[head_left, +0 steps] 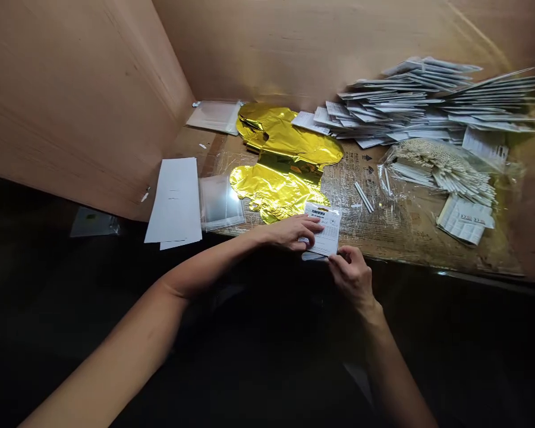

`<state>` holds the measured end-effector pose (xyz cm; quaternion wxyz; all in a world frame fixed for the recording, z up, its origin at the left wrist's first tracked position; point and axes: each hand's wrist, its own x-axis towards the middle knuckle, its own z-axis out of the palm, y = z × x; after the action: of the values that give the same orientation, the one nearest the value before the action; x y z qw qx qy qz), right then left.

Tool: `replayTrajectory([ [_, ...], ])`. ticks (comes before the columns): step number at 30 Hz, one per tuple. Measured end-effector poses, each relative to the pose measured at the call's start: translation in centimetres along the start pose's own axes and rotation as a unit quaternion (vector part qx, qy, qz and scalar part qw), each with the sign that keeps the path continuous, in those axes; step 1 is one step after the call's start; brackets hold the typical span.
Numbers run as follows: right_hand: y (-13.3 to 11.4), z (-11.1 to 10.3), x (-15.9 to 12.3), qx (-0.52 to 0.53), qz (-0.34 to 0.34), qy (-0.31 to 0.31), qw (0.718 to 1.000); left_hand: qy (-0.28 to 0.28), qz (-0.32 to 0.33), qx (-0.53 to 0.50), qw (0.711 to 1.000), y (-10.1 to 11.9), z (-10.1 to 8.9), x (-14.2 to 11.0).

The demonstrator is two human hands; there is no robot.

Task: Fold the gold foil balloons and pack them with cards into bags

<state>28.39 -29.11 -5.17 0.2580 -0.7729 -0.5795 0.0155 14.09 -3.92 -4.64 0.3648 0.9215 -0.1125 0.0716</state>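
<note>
A small white printed packet [323, 229] lies at the near edge of the cardboard-covered table [401, 232]. My left hand [292, 230] rests on its left side, fingers pressed flat onto it. My right hand [351, 274] pinches the packet's lower right corner with curled fingers. Just behind the packet lie folded gold foil balloons [280, 160].
A stack of white paper sheets [176, 202] and clear plastic bags [220, 202] lie to the left. At the back right is a large pile of printed packets [428, 101], a bag of white sticks [441, 169], loose sticks [363, 196]. Cardboard walls [71, 101] enclose the left and back.
</note>
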Motion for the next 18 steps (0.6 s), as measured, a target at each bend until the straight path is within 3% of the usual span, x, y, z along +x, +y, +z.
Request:
replayTrajectory([
  [4, -0.8, 1.0, 2.6, 0.004, 0.106, 0.057, 0.993, 0.054, -0.006, -0.028, 0.998, -0.3, 0.8, 0.3],
  [7, -0.9, 0.2, 3.5, 0.096, 0.243, 0.035, 0.965, 0.087, -0.031, -0.013, 0.996, -0.1, 2.2, -0.1],
  [10, -1.0, -0.8, 4.1, 0.352, 0.322, -0.074, 0.876, 0.110, -0.019, -0.028, 0.993, 1.1, 3.3, -1.0],
  [12, -0.9, -1.7, 5.0, 0.462, 0.314, -0.139, 0.818, 0.143, 0.013, -0.060, 0.988, 2.2, 3.3, -1.9],
  [13, -0.8, -2.4, 5.9, 0.483, 0.302, -0.149, 0.808, 0.172, 0.021, -0.074, 0.982, 2.5, 3.0, -2.4],
  [15, -0.1, -4.2, 9.1, 0.486, 0.271, -0.117, 0.823, 0.253, -0.005, -0.085, 0.964, 2.4, 1.2, -3.4],
  [18, 1.4, -8.9, 17.6, 0.456, 0.219, 0.033, 0.862, 0.384, -0.140, -0.060, 0.911, -0.1, -3.8, -4.0],
])
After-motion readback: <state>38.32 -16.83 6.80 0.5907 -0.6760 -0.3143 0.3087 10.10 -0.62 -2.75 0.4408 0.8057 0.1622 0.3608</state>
